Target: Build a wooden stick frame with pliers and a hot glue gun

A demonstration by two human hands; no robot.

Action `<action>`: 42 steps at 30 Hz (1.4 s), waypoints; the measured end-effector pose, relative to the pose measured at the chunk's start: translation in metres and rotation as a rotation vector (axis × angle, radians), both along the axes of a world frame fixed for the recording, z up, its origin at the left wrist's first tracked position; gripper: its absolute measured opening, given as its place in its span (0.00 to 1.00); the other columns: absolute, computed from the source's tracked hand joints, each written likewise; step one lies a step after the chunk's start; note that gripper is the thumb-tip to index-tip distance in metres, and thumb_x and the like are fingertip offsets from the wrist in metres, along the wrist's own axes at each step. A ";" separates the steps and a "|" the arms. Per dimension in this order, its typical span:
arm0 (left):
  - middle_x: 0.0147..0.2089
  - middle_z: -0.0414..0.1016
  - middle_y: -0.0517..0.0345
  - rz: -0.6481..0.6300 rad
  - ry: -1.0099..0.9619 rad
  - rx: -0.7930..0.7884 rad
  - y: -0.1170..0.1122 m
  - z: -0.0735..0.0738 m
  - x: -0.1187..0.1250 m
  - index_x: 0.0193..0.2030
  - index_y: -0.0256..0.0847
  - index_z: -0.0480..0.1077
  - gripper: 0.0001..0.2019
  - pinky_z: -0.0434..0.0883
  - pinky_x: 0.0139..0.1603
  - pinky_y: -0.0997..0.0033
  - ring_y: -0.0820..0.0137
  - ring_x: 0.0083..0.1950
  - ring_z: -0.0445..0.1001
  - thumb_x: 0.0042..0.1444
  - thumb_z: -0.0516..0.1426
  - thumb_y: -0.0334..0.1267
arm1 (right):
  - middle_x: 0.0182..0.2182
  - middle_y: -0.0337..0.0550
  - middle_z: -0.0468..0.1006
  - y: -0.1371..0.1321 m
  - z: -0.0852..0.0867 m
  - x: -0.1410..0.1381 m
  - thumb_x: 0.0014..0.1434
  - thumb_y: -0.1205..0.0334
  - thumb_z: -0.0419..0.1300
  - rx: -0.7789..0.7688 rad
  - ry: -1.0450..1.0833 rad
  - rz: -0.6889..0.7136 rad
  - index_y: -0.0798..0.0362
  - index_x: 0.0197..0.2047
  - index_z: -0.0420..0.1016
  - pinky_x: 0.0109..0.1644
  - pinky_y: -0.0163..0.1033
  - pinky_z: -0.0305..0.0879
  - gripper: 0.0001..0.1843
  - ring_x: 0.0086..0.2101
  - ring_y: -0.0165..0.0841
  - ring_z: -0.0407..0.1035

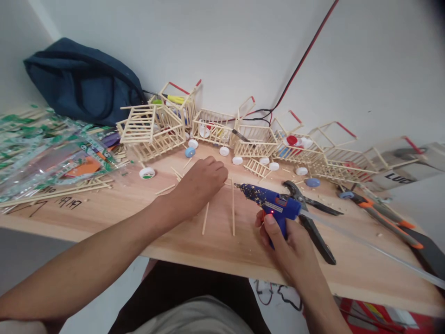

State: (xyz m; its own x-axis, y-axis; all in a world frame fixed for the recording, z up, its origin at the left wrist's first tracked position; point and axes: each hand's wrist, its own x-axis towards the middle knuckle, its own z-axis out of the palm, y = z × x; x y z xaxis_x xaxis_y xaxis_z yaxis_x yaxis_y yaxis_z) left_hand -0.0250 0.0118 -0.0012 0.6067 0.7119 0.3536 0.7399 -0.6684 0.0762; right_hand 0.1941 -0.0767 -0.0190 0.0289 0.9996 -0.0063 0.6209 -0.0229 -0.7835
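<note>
My right hand (290,236) grips a blue hot glue gun (278,204) by its handle. A small red light glows on the gun, and its crusted nozzle points left. A long clear glue stick (368,248) trails from its back. My left hand (201,185) is closed over the top of a small frame of thin wooden sticks (233,208), its fingertips mostly hidden. Two of these sticks stretch toward the table's front edge, and the nozzle is close to the top of the right one.
Several small wooden-stick carts (212,123) with bottle-cap wheels line the wall. Black-handled cutters (316,236) and orange-handled pliers (385,218) lie right. Plastic packaging (69,148), loose sticks and a dark blue bag (86,83) occupy the left. A slatted stick panel (257,168) lies beyond the gun.
</note>
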 end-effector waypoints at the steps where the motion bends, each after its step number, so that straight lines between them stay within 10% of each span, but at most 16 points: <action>1: 0.36 0.72 0.51 -0.001 0.009 0.013 0.000 -0.001 0.000 0.32 0.35 0.67 0.06 0.63 0.43 0.65 0.65 0.41 0.66 0.60 0.52 0.29 | 0.23 0.42 0.73 0.000 0.000 0.000 0.61 0.42 0.49 -0.001 -0.009 0.007 0.56 0.36 0.72 0.27 0.34 0.59 0.25 0.23 0.30 0.64; 42: 0.34 0.71 0.50 -0.012 0.058 0.072 -0.001 -0.004 0.000 0.31 0.34 0.68 0.08 0.63 0.41 0.62 0.63 0.39 0.65 0.60 0.51 0.28 | 0.17 0.38 0.67 0.002 -0.002 -0.004 0.61 0.41 0.47 0.039 -0.221 0.042 0.53 0.28 0.68 0.24 0.35 0.53 0.25 0.20 0.31 0.61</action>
